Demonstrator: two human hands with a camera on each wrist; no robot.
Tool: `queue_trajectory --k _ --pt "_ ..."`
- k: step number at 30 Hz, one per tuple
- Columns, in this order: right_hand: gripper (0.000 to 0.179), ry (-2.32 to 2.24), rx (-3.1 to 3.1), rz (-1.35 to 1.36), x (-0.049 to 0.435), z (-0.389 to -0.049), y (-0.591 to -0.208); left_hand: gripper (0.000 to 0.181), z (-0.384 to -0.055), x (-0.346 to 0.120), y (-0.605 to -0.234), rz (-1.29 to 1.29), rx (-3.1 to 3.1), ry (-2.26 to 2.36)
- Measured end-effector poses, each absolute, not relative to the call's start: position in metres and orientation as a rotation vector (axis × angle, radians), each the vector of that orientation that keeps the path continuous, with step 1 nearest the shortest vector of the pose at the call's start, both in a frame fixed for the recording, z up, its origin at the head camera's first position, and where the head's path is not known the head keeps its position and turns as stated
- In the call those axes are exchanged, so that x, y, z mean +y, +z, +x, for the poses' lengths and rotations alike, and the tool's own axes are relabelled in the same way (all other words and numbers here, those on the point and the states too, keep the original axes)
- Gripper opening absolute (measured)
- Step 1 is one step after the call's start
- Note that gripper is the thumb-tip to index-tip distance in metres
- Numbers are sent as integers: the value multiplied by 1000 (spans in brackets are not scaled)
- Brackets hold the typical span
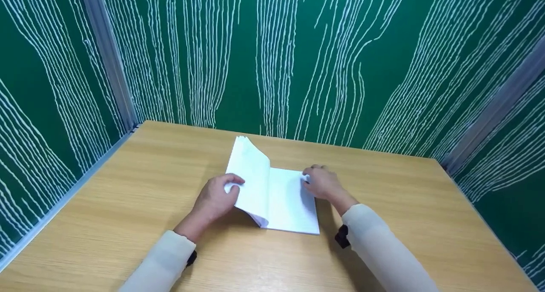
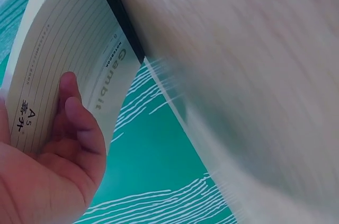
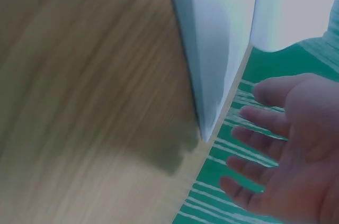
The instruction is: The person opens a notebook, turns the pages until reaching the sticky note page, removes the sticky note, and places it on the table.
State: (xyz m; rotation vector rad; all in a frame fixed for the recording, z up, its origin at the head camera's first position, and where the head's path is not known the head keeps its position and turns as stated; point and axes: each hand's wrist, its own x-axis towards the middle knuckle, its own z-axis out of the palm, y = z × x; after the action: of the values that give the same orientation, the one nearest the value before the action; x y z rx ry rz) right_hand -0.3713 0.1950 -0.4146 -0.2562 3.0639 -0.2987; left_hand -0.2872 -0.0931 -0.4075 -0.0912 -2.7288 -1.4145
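Observation:
A white notebook (image 1: 291,200) lies spread on the wooden table, its right half flat and its left half lifted and bowed. My left hand (image 1: 213,198) grips the outer edge of the lifted half, thumb on the page side and fingers behind. Seen from the left wrist, the notebook's cover (image 2: 79,38) bears printed lines and the word "Gambit", with curled fingers (image 2: 85,121) against it. Over the upper right edge of the flat page hovers my right hand (image 1: 323,182). In the right wrist view its fingers (image 3: 259,142) are spread and loosely bent, holding nothing.
The wooden table (image 1: 408,224) extends around the notebook on all sides. Green panels (image 1: 242,70) with wavy white lines stand behind the table and along both sides, with grey posts (image 1: 106,49) at the corners. Dark straps (image 1: 342,236) show beneath the light sleeves.

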Motion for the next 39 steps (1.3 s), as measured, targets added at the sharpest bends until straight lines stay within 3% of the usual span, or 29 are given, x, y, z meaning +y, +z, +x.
queue_trajectory --k 12,27,39 --pt "65 -184 2940 -153 219 -376 -429 25 -287 -92 -411 -154 -2760 -1318" --pt "74 -270 2850 -94 222 -376 -427 32 -289 -91 -409 -110 -2669 -1447" --pt "69 -210 2888 -148 221 -381 -429 33 -290 -91 -410 -118 -2665 -1455"
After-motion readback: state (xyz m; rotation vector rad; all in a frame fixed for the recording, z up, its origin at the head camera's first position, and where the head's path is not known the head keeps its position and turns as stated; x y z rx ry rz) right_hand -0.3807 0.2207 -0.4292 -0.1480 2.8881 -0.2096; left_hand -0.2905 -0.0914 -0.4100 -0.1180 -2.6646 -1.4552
